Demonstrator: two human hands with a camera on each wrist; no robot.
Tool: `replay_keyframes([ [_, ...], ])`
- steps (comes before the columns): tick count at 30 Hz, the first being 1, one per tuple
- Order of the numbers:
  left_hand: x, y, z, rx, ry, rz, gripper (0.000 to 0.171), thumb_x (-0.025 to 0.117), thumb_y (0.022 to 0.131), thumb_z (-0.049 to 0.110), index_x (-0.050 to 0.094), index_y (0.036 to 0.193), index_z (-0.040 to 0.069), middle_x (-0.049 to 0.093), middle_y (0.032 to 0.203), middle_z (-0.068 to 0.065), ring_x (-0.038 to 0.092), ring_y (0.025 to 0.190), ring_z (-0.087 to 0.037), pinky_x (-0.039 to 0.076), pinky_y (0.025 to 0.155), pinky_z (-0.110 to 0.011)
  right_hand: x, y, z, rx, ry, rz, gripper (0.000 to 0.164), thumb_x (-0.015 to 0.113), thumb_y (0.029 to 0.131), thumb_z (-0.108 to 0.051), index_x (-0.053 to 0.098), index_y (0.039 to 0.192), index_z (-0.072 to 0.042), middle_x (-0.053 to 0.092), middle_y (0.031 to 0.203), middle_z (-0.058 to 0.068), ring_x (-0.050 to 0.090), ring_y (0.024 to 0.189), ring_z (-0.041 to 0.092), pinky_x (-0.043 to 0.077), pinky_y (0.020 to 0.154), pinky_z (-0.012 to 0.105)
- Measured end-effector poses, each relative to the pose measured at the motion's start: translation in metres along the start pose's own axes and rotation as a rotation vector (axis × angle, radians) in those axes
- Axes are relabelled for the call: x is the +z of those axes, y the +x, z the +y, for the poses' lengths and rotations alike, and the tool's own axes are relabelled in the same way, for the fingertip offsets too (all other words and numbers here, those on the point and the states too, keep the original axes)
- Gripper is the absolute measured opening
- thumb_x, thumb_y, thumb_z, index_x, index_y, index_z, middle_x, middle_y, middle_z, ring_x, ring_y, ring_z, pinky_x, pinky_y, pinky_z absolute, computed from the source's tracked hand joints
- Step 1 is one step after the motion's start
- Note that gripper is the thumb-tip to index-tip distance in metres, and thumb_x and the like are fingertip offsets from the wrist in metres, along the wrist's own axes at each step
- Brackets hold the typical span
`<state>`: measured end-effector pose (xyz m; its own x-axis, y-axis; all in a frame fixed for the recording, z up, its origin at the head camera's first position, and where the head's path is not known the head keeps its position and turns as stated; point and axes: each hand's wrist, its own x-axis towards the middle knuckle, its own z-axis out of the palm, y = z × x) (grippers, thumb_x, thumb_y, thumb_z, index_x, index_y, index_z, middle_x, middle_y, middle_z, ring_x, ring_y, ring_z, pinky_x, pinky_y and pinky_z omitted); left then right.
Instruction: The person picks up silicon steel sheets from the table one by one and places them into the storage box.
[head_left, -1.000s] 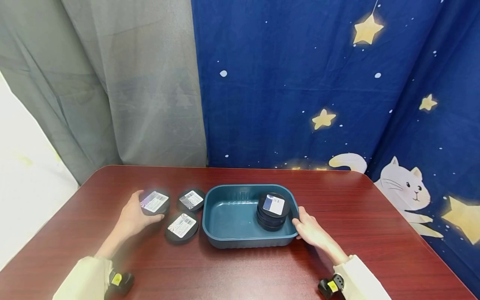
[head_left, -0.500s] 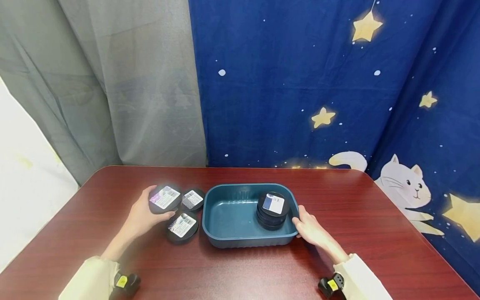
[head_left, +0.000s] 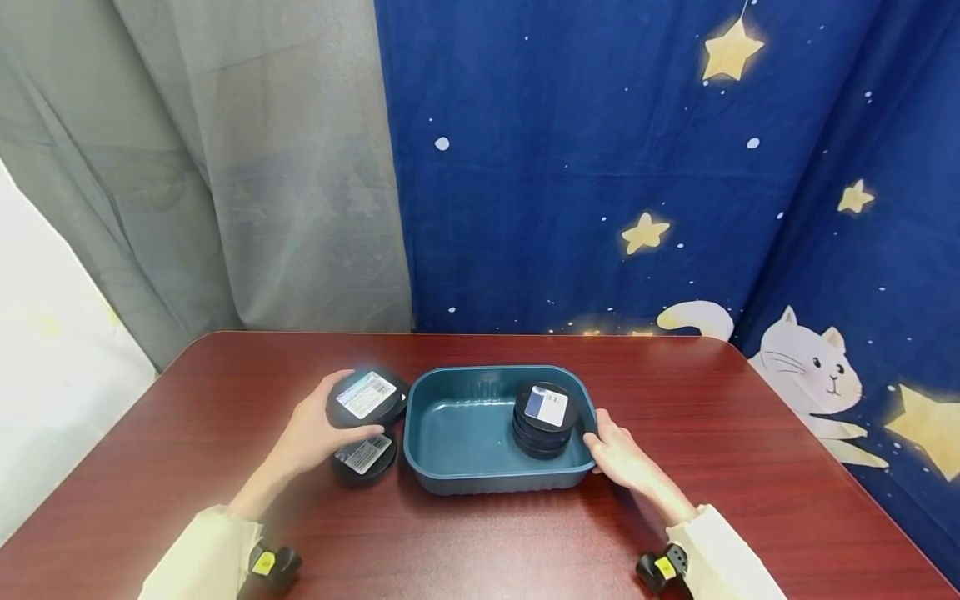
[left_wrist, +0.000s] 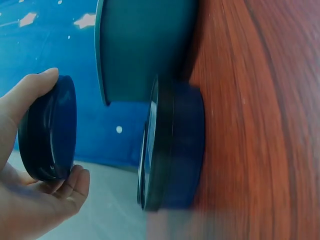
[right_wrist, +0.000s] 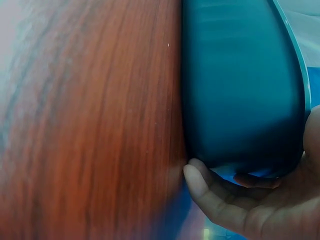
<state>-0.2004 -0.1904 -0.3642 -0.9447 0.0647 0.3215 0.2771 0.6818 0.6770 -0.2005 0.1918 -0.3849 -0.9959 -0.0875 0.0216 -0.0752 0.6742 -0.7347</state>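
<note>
My left hand (head_left: pixel 311 433) grips a round, flat black tin (head_left: pixel 366 396) by its sides, thumb on the near side, its white label facing up. In the left wrist view this tin (left_wrist: pixel 62 127) is lifted clear of the table. Just below it in the head view lies a second labelled black tin (head_left: pixel 360 467); another is mostly hidden behind the held one. A teal rectangular tub (head_left: pixel 491 485) stands to their right, with a stack of black tins (head_left: pixel 546 421) at its right end. My right hand (head_left: pixel 628 458) holds the tub's right end, thumb at the rim and fingers curled underneath outside.
Everything stands on a reddish-brown wooden table (head_left: pixel 480 550). Behind its far edge hang a grey curtain (head_left: pixel 300 183) and a blue curtain (head_left: pixel 555 183) with stars and a cat. Both wrists wear small black cameras.
My left hand has carried its tin rightward toward the tub, over the tins on the table, now covering most of the far one. My right hand and the tub have stayed put.
</note>
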Motion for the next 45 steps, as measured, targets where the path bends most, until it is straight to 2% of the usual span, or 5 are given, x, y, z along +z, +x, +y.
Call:
replay_keyframes([
  [10,0.015,0.003,0.015,0.101,-0.029,-0.030,0.083,0.080,0.061,0.027,0.039,0.129,0.002,0.052,0.117,-0.021,0.051,0.101,-0.032,0.044,0.084,-0.047,0.000,0.001,0.000,-0.007,-0.021,0.004,0.019,0.041,0.084,-0.004,0.041,0.102,0.005,0.054,0.074,0.011,0.055,0.054,0.016,0.049,0.049,0.026],
  [18,0.031,0.006,0.024,0.133,-0.065,-0.076,0.084,0.081,0.059,0.029,0.042,0.128,0.004,0.053,0.119,-0.018,0.051,0.103,-0.029,0.043,0.087,-0.047,0.000,0.000,-0.001,-0.009,-0.019,0.004,0.018,0.041,0.085,-0.003,0.041,0.101,0.004,0.055,0.073,0.011,0.054,0.054,0.016,0.048,0.051,0.026],
  [27,0.043,0.009,0.032,0.146,-0.032,-0.138,0.086,0.080,0.059,0.035,0.042,0.129,0.005,0.051,0.122,-0.017,0.048,0.107,-0.030,0.039,0.088,-0.052,0.000,0.000,0.001,-0.007,-0.032,0.003,0.018,0.041,0.085,-0.004,0.041,0.101,0.004,0.054,0.075,0.011,0.054,0.058,0.015,0.048,0.053,0.026],
  [38,0.062,0.014,0.043,0.195,0.039,-0.160,0.087,0.078,0.059,0.039,0.042,0.129,0.000,0.050,0.123,-0.019,0.051,0.105,-0.029,0.043,0.087,-0.048,0.000,0.000,0.001,-0.005,-0.054,0.003,0.021,0.041,0.085,-0.005,0.041,0.104,0.004,0.053,0.076,0.009,0.053,0.060,0.014,0.047,0.056,0.026],
  [45,0.073,0.020,0.051,0.201,0.086,-0.215,0.087,0.079,0.058,0.038,0.043,0.127,-0.002,0.051,0.122,-0.019,0.050,0.106,-0.031,0.043,0.088,-0.049,-0.001,-0.001,0.001,-0.025,-0.057,-0.001,0.020,0.042,0.086,-0.006,0.041,0.103,0.004,0.053,0.074,0.008,0.054,0.060,0.014,0.046,0.056,0.027],
])
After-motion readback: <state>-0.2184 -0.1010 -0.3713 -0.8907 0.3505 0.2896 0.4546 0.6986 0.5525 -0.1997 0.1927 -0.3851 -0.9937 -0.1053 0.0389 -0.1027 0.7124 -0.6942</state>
